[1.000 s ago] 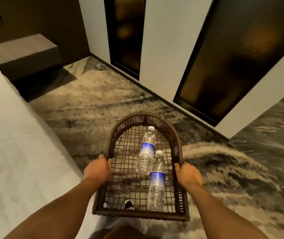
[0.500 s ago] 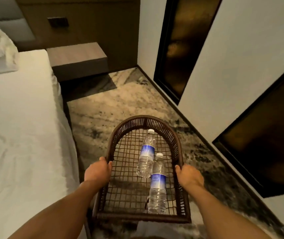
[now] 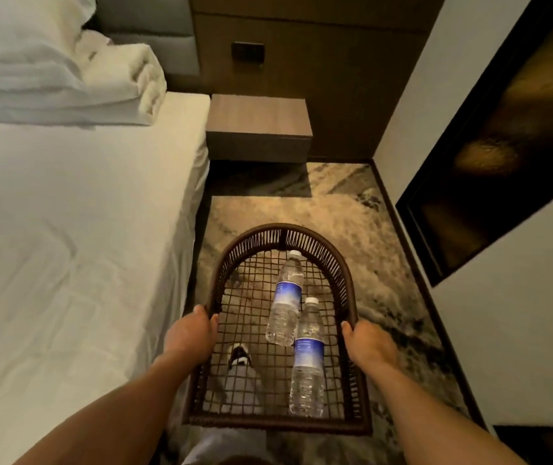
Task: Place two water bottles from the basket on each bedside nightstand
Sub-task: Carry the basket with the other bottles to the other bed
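Observation:
I carry a dark brown wicker basket [image 3: 282, 234] in front of me, above the carpet. My left hand [image 3: 190, 332] grips its left rim and my right hand [image 3: 367, 344] grips its right rim. Two clear water bottles with blue labels lie on the mesh bottom: one bottle [image 3: 285, 298] further from me, the other bottle [image 3: 308, 359] nearer, overlapping it slightly. A brown wooden nightstand [image 3: 258, 124] stands ahead, between the bed and the wall, with a bare top.
A white bed [image 3: 74, 246] with pillows [image 3: 33, 62] and a folded towel [image 3: 127, 75] fills the left. A white wall with dark glass panels [image 3: 503, 135] runs along the right. Patterned carpet [image 3: 352, 223] forms a narrow aisle. My leg and shoe [image 3: 240, 355] show through the mesh.
The view has swung left and I have walked forward: the nightstand is now straight ahead and closer, and the pillows have come into sight. Both hands keep the same grip on the basket.

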